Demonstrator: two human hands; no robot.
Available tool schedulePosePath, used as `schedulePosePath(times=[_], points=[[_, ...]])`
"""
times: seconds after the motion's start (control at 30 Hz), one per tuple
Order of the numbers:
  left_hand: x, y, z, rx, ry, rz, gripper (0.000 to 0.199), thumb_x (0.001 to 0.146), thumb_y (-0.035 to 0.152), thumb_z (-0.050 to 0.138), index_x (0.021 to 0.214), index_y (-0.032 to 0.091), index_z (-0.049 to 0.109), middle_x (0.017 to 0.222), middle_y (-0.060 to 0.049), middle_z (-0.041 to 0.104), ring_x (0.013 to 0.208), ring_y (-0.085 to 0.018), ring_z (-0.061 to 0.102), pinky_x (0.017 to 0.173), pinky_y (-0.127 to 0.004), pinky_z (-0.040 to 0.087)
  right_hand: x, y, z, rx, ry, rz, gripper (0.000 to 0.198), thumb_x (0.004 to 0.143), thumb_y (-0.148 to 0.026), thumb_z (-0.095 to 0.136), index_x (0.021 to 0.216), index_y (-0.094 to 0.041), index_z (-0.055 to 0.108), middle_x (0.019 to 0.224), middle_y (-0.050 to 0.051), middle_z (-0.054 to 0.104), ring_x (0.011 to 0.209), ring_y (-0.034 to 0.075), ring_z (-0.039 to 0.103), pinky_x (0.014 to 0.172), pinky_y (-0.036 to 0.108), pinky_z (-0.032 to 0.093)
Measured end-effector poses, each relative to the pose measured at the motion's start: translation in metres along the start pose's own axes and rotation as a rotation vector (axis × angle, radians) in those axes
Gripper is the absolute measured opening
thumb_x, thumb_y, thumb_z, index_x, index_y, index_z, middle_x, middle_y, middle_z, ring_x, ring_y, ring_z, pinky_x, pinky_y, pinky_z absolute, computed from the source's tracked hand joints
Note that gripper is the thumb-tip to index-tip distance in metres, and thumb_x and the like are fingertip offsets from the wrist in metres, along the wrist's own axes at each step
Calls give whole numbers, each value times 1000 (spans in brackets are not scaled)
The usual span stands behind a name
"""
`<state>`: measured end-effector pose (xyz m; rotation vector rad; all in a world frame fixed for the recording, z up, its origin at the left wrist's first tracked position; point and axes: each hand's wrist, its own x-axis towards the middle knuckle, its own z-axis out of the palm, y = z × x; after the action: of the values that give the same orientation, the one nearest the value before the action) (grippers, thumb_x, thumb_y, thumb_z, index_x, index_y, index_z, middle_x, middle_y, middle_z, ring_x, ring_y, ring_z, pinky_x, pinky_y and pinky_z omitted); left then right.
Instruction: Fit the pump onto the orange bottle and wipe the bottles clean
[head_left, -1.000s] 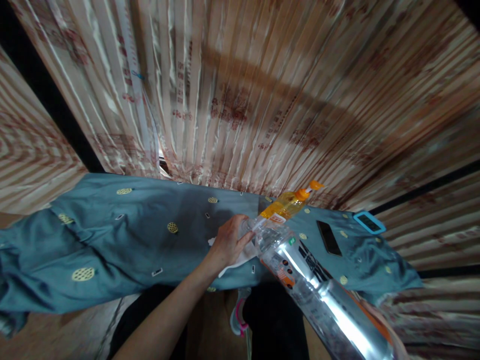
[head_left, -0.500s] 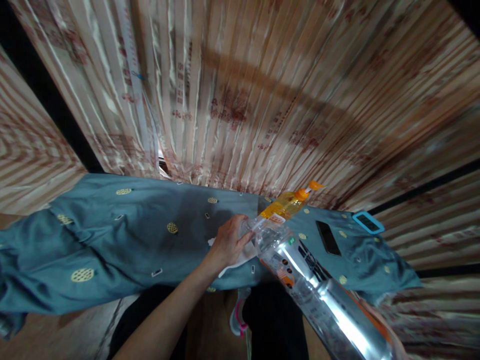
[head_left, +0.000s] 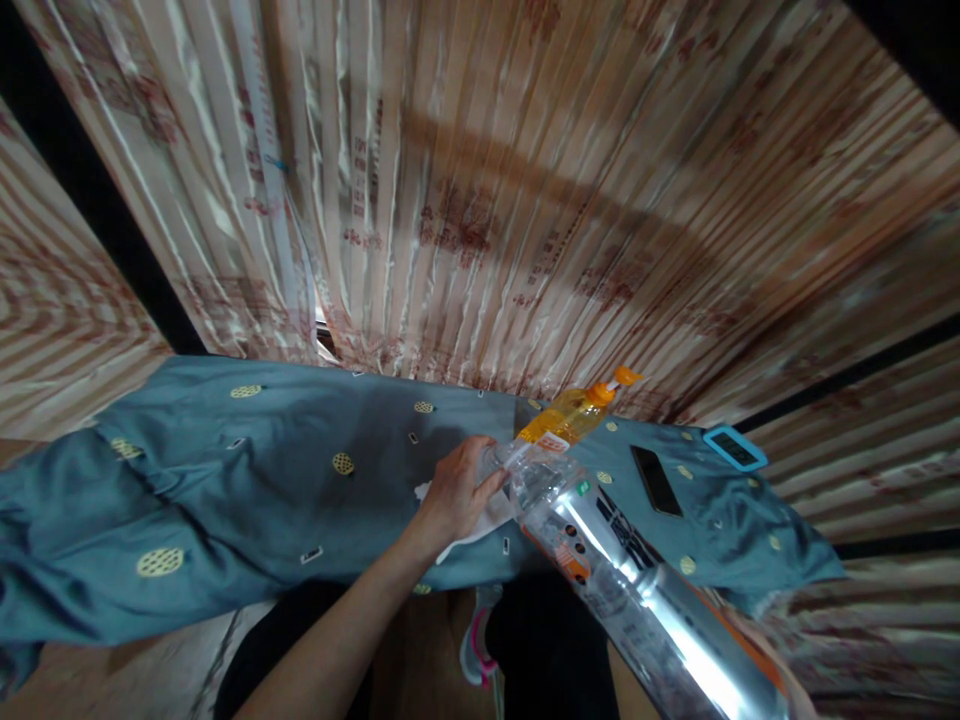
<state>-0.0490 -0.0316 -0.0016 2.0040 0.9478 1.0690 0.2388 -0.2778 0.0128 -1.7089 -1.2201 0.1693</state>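
Note:
A large clear plastic bottle [head_left: 600, 560] with a silver and orange label lies tilted across the right side, its neck pointing up and left. My left hand [head_left: 457, 495] is closed around the neck end. At the lower right, part of my right hand [head_left: 772, 640] shows along the far side of the bottle's body, supporting it; its fingers are hidden. Just behind the neck stands a pump bottle [head_left: 566, 415] of yellow liquid with an orange pump top. A thin white sheet or cloth [head_left: 487, 515] lies under my left hand; its kind is unclear.
A blue-green cloth with pineapple prints [head_left: 270, 470] covers the surface. On its right lie a dark phone [head_left: 656, 480] and a blue-framed device with a dark screen [head_left: 735, 448]. A striped curtain [head_left: 465, 200] hangs behind. Below, a foot in a pink-edged shoe [head_left: 478, 645] shows.
Hardly anything differs. The view has shifted slightly; both hands and the large bottle keep nearly the same places.

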Motion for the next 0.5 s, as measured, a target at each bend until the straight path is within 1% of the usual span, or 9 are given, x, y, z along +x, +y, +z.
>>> schedulePosePath(times=[0.03,0.07,0.1,0.2,0.23,0.27,0.33,0.4,0.5], points=[[0,0,0,-1,-2,-6,26,88,28,55,112,18,56,111,-10,70,105,-25,66,91,-39,53,9,10,-4,0,-18,13,45,88,-57,55,117,-23,63,98,4,70,88,20,68,78,40,57],[0,1,0,-1,-3,-15,26,88,28,56,112,18,56,111,-10,70,105,-25,66,91,-39,53,16,18,-7,-1,-38,24,45,89,-56,54,114,-22,65,87,3,70,80,20,68,72,41,58],[0,1,0,-1,-3,-22,26,87,27,56,112,19,56,111,-10,70,105,-26,66,91,-39,53,22,26,-10,-1,-47,30,41,88,-55,53,111,-25,67,77,1,69,73,21,68,65,39,58],[0,2,0,1,-4,-30,26,87,26,56,112,19,56,112,-10,69,107,-26,66,93,-40,52,28,42,-15,-11,-84,33,23,80,-52,62,86,-32,74,56,-3,62,54,23,65,45,34,52],[0,2,0,1,-2,-30,26,87,26,55,112,18,56,112,-11,69,107,-26,66,93,-41,53,28,47,-15,-12,-88,27,22,78,-52,64,78,-32,73,52,-4,61,49,22,63,40,33,49],[0,2,0,2,-1,-30,26,87,26,55,112,18,56,111,-11,69,107,-26,66,93,-41,53,26,51,-14,-10,-87,18,24,77,-53,64,71,-31,72,51,-3,60,46,21,61,37,32,47],[0,1,0,2,-1,-29,26,87,27,55,112,17,56,110,-11,70,106,-27,66,92,-41,53,23,61,-12,0,-74,-3,33,79,-56,59,64,-29,70,51,-2,62,43,20,59,34,32,45],[0,1,0,1,-2,-22,26,88,27,54,112,18,56,110,-10,70,106,-26,66,91,-40,53,19,71,-10,7,-58,-23,36,82,-56,55,65,-28,69,54,-2,64,44,20,59,35,32,45],[-1,1,-1,1,8,-17,26,88,28,55,112,19,56,109,-9,70,104,-25,66,90,-39,53,15,84,-10,7,-42,-46,29,83,-51,55,72,-28,69,56,-2,64,47,20,60,37,31,45]])
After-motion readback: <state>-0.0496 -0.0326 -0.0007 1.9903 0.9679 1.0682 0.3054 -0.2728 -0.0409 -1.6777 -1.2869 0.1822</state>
